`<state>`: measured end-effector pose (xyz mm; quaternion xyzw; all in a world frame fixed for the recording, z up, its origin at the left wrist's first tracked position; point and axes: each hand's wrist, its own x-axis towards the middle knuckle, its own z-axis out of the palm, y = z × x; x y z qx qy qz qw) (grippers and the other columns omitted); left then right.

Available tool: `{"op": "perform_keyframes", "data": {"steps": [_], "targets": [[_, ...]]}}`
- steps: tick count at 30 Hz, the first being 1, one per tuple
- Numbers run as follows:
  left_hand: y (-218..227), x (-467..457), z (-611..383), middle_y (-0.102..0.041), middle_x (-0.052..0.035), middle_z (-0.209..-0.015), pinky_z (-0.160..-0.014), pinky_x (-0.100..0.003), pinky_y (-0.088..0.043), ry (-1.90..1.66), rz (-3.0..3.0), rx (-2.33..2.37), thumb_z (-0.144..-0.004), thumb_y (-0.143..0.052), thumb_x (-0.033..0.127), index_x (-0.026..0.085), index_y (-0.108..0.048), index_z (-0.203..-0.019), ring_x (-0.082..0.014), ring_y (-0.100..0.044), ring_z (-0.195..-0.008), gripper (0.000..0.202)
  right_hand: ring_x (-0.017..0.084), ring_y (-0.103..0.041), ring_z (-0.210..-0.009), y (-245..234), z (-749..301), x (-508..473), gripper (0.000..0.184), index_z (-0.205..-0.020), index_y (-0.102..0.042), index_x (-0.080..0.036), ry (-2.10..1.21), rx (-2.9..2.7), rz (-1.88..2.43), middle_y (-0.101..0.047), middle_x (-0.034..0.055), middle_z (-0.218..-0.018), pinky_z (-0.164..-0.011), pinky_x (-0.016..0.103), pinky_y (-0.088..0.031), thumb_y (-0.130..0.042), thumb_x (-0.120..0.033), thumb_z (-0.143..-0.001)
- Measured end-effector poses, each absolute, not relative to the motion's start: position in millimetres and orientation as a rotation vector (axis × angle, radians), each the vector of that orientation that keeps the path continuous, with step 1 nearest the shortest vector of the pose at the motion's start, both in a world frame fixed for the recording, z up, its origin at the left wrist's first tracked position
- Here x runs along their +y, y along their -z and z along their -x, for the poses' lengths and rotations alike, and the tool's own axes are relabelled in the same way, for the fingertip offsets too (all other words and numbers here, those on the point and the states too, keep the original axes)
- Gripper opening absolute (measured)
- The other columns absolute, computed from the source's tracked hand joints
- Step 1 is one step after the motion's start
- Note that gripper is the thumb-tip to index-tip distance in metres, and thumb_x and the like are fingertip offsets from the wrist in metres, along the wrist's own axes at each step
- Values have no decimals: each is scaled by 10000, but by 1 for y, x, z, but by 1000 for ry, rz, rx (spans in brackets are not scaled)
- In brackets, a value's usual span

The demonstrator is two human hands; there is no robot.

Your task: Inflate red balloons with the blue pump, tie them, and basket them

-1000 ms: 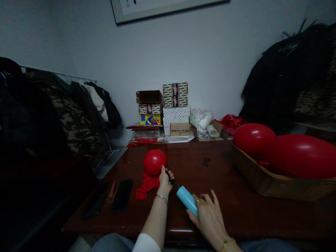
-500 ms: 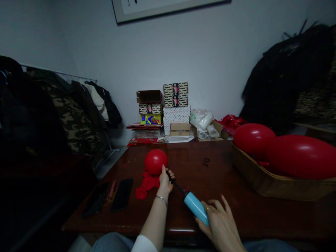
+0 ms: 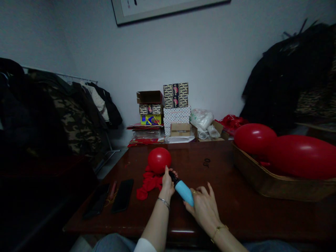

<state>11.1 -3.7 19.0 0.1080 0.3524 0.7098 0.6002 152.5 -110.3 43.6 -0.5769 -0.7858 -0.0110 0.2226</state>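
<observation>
In the middle of the frame, the left hand has its grip pinched shut on the small red balloon, holding it to the tip of the blue pump. The right hand has its grip wrapped round the pump, over the surface. A loose pinch could let the balloon pop off.

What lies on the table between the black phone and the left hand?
A heap of limp red balloons lies between the phone and the left hand, in the head view.
</observation>
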Motion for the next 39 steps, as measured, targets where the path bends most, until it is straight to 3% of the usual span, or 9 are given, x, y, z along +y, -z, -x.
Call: {"op": "perform_keyframes", "data": {"steps": [5, 20, 39], "targets": [[-14, -1, -8, -419, 46, -519, -379, -157, -336, -1671, -234, 785, -832, -581, 389, 151, -478, -728, -53, -399, -396, 279, 230, -554, -908, -36, -154, -117, 363, -1062, -636, -174, 14, -2164, 1583, -690, 61, -821, -1080, 468, -119, -558, -388, -780], [-10, 14, 1, -381, 58, -527, -352, -148, -271, -1704, -238, 762, -790, -597, 484, 178, -425, -694, -44, -353, -391, 364, 229, -568, -970, -17, -204, -152, 366, -1100, -624, -232, 40, -2155, 1543, -702, 30, -960, -1085, 486, -132, -592, -368, -762], [-11, 1, -16, -460, 32, -534, -423, -196, -374, -1656, -308, 802, -719, -621, 576, 179, -434, -686, -82, -448, -436, 440, 237, -554, -904, -40, -161, -109, 322, -985, -645, -183, 83, -2158, 1581, -691, 65, -796, -1062, 481, -149, -550, -414, -782]]}}
